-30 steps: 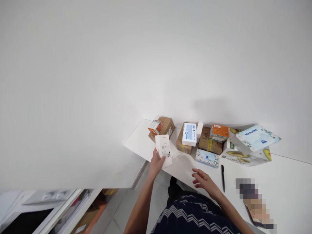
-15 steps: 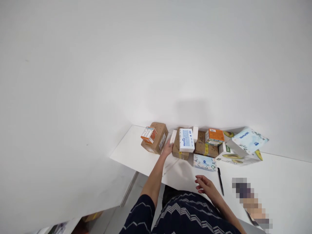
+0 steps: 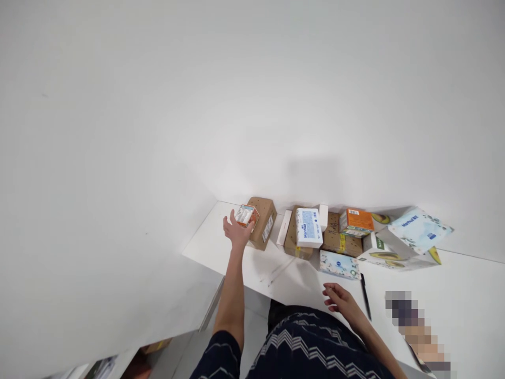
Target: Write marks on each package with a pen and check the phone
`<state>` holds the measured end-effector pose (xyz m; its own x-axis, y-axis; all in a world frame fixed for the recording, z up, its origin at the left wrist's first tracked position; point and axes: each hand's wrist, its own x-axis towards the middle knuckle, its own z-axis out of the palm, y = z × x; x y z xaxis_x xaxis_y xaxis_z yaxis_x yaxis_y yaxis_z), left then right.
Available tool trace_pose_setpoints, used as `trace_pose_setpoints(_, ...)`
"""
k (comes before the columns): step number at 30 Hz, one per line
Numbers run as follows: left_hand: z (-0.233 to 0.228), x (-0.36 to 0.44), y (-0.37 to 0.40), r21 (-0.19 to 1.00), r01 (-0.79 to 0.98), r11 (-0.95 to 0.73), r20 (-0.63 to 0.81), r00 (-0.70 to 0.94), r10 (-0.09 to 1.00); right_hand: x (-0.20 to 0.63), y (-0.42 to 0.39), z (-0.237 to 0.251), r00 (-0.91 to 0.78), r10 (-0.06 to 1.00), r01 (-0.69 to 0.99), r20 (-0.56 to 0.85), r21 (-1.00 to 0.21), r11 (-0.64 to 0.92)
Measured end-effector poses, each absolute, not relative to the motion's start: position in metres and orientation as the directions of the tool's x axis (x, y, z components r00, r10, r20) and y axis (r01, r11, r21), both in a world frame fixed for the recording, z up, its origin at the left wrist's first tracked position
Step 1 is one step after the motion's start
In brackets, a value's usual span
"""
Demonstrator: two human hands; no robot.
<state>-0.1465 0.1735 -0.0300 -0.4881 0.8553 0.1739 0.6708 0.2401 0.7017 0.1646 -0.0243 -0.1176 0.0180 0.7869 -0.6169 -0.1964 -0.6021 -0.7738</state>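
My left hand [image 3: 237, 229] is at a small orange and white box [image 3: 246, 215], its thumb and fingers spread around the near side. That box rests on a brown cardboard box [image 3: 263, 223] at the left end of the table; whether my fingertips touch it I cannot tell. My right hand [image 3: 340, 299] hovers by the table's front edge, fingers loosely apart and holding nothing. In front of it lies a floral tissue pack [image 3: 339, 264], with a black pen [image 3: 366, 297] to the right.
A narrow white box [image 3: 284, 227] leans beside another cardboard box [image 3: 292, 243], which carries a white-and-blue tissue pack [image 3: 309, 227]. Farther right are an orange box [image 3: 357, 222] on a taped carton [image 3: 341, 243], and an avocado-print box [image 3: 389, 258] under a light-blue pack [image 3: 420, 229].
My left hand has let go of the narrow white box and moved left to the small orange and white box. My right hand has barely moved. The view has shifted slightly.
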Motion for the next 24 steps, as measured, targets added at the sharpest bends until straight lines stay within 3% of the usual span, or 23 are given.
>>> trace_pose_setpoints(4,-0.035,-0.155,0.172,0.753,0.586,0.299,-0.03,-0.424,0.905,0.17,-0.029,-0.118,0.028,0.794,-0.197,-0.607,-0.782,-0.591)
trace_pose_setpoints(8,-0.042,-0.145,0.135,0.852,0.444,0.278,-0.007,-0.521,0.854,0.178,-0.035,-0.119,0.013,0.809,-0.156,-0.588,-0.8,-0.579)
trace_pose_setpoints(11,-0.041,-0.119,0.089,0.94,0.32,0.12,0.064,-0.511,0.857,0.18,-0.034,-0.114,-0.042,0.837,-0.1,-0.546,-0.831,-0.547)
trace_pose_setpoints(14,-0.034,-0.078,0.042,0.976,0.219,0.017,0.072,-0.389,0.918,0.176,-0.028,-0.099,-0.102,0.885,-0.114,-0.455,-0.878,-0.465)
trace_pose_setpoints(20,-0.038,0.002,-0.023,0.894,0.398,-0.208,0.286,-0.149,0.946,0.162,-0.023,-0.06,-0.016,0.986,-0.323,-0.168,-0.932,-0.164)
trace_pose_setpoints(22,-0.047,0.018,-0.037,0.867,0.395,-0.303,0.348,-0.046,0.936,0.165,-0.025,-0.054,0.033,0.988,-0.346,-0.152,-0.929,-0.132)
trace_pose_setpoints(24,-0.054,0.028,-0.046,0.899,0.297,-0.323,0.319,0.064,0.946,0.173,-0.03,-0.051,0.096,0.98,-0.33,-0.173,-0.935,-0.133)
